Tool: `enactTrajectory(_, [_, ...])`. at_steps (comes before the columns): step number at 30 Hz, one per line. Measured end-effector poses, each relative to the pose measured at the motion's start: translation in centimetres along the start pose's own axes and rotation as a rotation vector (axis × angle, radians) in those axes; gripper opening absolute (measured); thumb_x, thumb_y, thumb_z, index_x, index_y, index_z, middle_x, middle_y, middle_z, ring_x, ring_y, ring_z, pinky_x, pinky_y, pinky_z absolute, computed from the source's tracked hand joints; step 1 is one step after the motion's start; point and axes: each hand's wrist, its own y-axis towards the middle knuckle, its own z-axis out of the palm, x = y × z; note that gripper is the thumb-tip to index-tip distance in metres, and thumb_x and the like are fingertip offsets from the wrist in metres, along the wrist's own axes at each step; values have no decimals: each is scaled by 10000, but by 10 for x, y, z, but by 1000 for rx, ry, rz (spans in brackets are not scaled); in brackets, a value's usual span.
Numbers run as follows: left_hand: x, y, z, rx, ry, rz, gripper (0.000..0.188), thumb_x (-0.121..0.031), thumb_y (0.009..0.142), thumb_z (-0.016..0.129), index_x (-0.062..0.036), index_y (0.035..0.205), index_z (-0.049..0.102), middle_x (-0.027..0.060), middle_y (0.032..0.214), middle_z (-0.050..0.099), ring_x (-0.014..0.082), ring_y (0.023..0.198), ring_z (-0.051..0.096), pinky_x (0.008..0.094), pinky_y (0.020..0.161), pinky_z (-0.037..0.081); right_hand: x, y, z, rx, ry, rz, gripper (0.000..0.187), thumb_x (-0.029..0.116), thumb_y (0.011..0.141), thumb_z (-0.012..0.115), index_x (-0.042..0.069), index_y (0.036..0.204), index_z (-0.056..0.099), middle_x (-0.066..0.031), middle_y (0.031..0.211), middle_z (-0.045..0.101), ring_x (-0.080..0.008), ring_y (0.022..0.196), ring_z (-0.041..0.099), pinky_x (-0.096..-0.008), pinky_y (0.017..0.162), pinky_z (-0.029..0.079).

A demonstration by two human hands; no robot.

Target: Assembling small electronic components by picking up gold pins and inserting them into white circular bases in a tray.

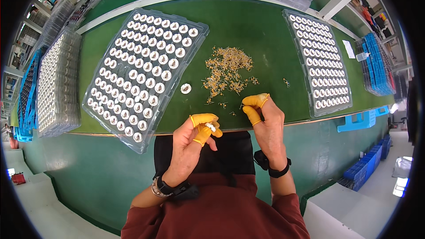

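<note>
A green counter [265, 26] carries a heap of small wired parts [228, 66], its long axis running away from the fingers: ahead-left of the right hand [268, 126], the nearer, and ahead-right of the left hand [186, 144]. Left fingers clamp a small white piece [211, 127]; right fingertips nearly meet, their grip unclear.

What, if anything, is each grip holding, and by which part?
Left grip: a small white part, pinched by its sides. Right grip: fingertips close together; whether they hold anything cannot be told.
</note>
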Motion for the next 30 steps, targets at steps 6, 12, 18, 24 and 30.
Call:
enactTrajectory(6, [1,0,0,16,83,11,289,63,944,486,25,1222,559,104,1021,618,162,862,627,256,617,534,-1,-2,-4,2,8,14,201,-75,820,636,-18,1012,638,-155,897,611,-322,763,607,-365,658,487])
enactTrajectory(12, [6,1,3,-12,10,-30,224,59,911,585,31,1133,584,91,968,634,147,811,630,254,599,535,3,1,-9,131,-367,-257,195,-81,783,626,-27,971,615,-175,888,572,-366,775,595,-423,649,498])
enactTrajectory(18, [10,3,1,-18,19,-48,208,61,892,616,33,1097,591,86,935,645,141,783,635,248,581,544,2,9,-18,159,-335,-181,174,-77,792,630,-33,959,607,-175,882,583,-361,763,606,-410,645,504])
enactTrajectory(24, [6,2,1,-22,25,-74,173,50,887,632,38,1058,607,86,941,652,141,774,642,246,573,546,4,3,-20,83,175,169,177,-64,823,659,-10,991,655,-91,888,652,-164,749,640,-260,673,502])
enactTrajectory(30, [4,-2,3,23,-27,-117,154,34,881,651,35,1031,618,79,911,656,140,752,649,243,556,544,15,-23,3,95,648,296,142,-84,862,629,-23,989,646,-39,911,649,-86,813,629,-229,723,520])
